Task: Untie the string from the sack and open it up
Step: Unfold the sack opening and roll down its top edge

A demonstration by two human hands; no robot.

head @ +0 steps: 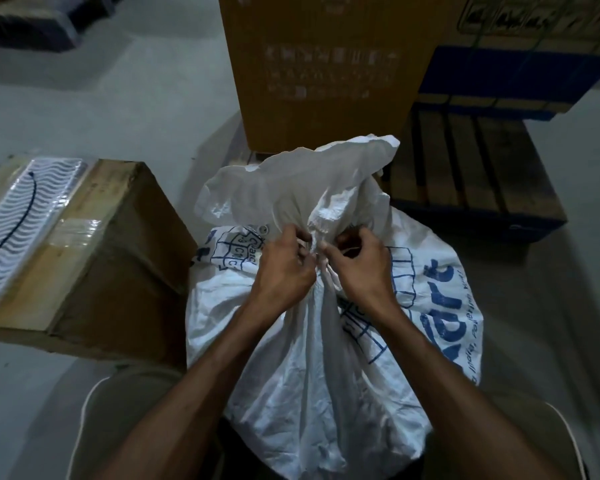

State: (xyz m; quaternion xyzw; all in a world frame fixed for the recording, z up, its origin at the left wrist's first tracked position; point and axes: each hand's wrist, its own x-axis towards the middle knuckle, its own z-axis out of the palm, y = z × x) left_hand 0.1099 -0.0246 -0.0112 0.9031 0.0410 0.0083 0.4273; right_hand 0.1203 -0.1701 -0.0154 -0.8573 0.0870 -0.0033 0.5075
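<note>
A white woven sack (312, 358) with blue print stands on the floor right in front of me. Its neck is gathered tight, and the loose top flares out above the tie. A pale string (313, 250) wraps the neck, mostly hidden by my fingers. My left hand (284, 268) pinches the string at the left of the knot. On the right of the knot, my right hand (357, 268) has its fingers curled on the string too. The two hands almost touch at the knot.
A brown cardboard box (94, 271) with a white wavy-patterned packet (25, 216) on top sits to the left. A tall cardboard box (323, 64) stands behind the sack. To the right lies a wooden pallet (475, 174) bearing blue-banded boxes (520, 74). Grey floor surrounds them.
</note>
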